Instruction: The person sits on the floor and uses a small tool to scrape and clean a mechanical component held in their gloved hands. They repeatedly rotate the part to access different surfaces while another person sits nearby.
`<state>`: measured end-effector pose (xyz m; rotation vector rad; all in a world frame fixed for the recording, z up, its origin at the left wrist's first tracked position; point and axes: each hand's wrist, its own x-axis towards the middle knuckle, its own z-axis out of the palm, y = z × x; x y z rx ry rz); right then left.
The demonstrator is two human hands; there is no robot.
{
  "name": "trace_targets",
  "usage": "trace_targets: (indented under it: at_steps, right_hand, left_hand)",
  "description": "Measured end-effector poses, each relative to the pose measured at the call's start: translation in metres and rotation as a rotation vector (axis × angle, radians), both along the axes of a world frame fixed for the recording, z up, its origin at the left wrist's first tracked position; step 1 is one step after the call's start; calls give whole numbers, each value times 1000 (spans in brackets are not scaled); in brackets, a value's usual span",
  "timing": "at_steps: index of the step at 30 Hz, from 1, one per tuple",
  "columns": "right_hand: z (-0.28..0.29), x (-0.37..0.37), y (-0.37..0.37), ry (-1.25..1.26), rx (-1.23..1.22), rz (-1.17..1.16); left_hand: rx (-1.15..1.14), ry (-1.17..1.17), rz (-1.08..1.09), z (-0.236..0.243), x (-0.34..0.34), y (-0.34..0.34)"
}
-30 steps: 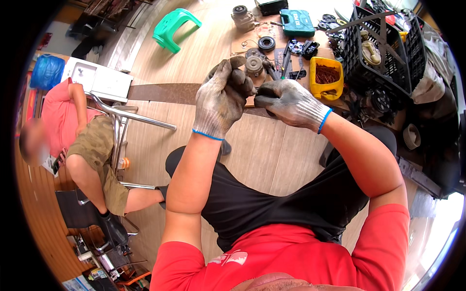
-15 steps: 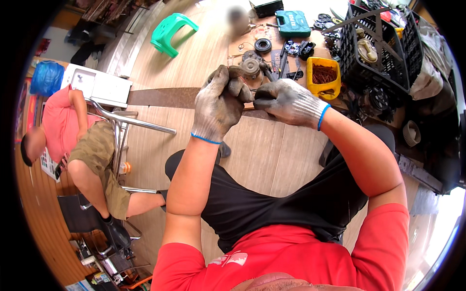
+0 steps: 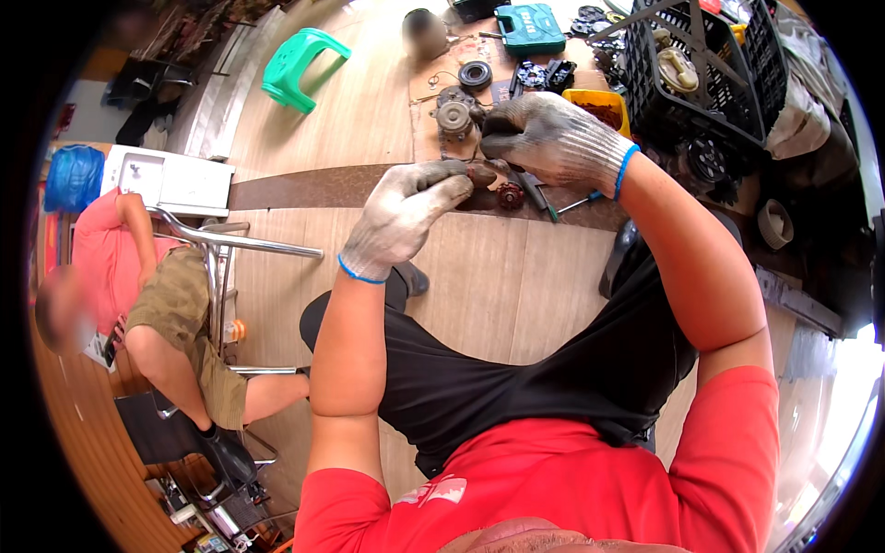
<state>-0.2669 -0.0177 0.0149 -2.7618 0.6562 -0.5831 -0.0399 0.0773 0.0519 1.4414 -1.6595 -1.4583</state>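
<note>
My left hand (image 3: 406,207), in a soiled grey-white glove, has its fingers closed on a small dark reddish-brown piece (image 3: 477,174). My right hand (image 3: 562,138), similarly gloved, is higher and further right, fingers curled; what it holds, if anything, is hidden. Below it lie a reddish toothed part (image 3: 510,195), a dark elongated tool (image 3: 533,192) and a thin tool with green and blue ends (image 3: 574,207). Behind my hands sit a round metal housing (image 3: 454,118) and a black ring (image 3: 475,76) on cardboard (image 3: 429,138).
A teal case (image 3: 528,28), yellow container (image 3: 615,101) and black crates (image 3: 691,78) stand at upper right. A green stool (image 3: 302,64) is upper left. A seated person (image 3: 111,249) in pink is at left beside a chrome tubular frame (image 3: 277,245) and white panel (image 3: 166,180).
My left hand has moved down; my right hand has lifted up and rightward, away from it. The reddish toothed part and green-ended tool now show beneath them.
</note>
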Motion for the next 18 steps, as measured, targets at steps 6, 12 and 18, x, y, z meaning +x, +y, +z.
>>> trace_targets:
  at_steps: [6, 12, 18]
  right_hand:
    - [7, 2, 3, -11, -192, 1]
    - [8, 10, 18, -273, 239, -28]
    - [5, 22, 34, -253, 460, -55]
  left_hand:
    - [-420, -227, -72, -35, 4, -5]
    - [-677, -274, 96, -51, 2, -9]
    - [-143, 501, 426, -42, -8, -13]
